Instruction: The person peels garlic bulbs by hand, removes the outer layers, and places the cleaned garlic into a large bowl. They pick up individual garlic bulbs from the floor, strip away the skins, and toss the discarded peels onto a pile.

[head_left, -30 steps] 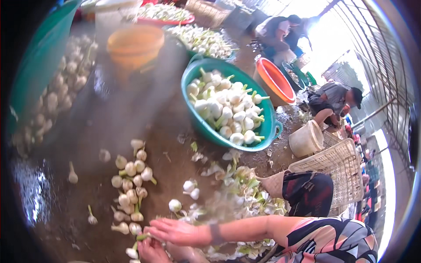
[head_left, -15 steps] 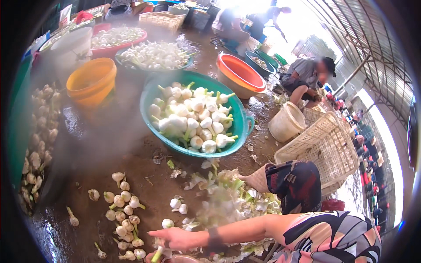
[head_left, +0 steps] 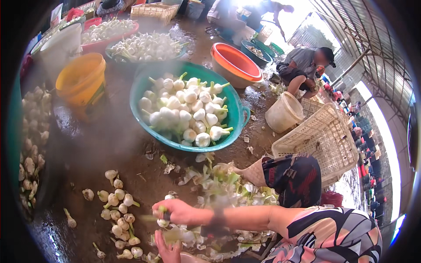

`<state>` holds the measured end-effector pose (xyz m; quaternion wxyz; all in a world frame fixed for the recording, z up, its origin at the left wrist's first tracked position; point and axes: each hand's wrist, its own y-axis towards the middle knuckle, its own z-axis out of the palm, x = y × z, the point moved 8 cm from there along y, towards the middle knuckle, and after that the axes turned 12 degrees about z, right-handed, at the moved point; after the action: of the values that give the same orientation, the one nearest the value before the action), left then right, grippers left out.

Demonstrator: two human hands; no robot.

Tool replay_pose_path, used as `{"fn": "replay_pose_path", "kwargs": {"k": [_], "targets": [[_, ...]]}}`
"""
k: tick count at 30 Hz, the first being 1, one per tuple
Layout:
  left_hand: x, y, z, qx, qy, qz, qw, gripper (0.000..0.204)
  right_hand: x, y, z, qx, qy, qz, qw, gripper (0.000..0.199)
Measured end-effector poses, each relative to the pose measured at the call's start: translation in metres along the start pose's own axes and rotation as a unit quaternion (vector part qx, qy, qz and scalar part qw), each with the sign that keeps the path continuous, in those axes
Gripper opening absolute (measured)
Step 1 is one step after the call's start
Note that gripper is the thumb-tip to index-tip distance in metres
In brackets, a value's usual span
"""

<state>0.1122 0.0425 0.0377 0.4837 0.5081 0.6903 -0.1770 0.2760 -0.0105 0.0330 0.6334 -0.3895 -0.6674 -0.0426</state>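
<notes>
Likely trimming garlic bulbs (head_left: 112, 200) on floor (head_left: 131, 163) before edge of green basin (head_left: 197, 148); apparently clamped on blurred stem (head_left: 151, 218) with right hand (head_left: 177, 211), cannot tell for left hand (head_left: 167, 250); probably calls for discarding stem.

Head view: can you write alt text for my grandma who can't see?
A left hand and a right hand are close together beside loose garlic bulbs and peelings on a wet floor. Beyond them, a green tub holds more garlic.
</notes>
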Motion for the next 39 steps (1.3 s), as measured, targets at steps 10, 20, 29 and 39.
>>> {"fn": "replay_pose_path", "kwargs": {"k": [10, 20, 29, 39], "targets": [[0.043, -0.027, 0.011, -0.175, -0.248, -0.269, 0.914, 0.024, -0.007, -0.041, 0.052, -0.016, -0.134, -0.171, 0.976, 0.037], [0.086, -0.051, 0.021, -0.07, -0.303, -0.329, 0.892, 0.042, 0.004, -0.002, 0.013, 0.185, 0.437, -0.012, 0.88, 0.054], [0.043, -0.021, 0.013, -0.101, -0.374, -0.289, 0.875, 0.036, -0.003, 0.002, 0.041, 0.237, 0.452, 0.054, 0.858, 0.055], [0.041, -0.02, 0.002, -0.087, -0.157, -0.226, 0.958, 0.024, -0.005, -0.003, 0.043, 0.08, 0.202, -0.021, 0.976, 0.045]]}}
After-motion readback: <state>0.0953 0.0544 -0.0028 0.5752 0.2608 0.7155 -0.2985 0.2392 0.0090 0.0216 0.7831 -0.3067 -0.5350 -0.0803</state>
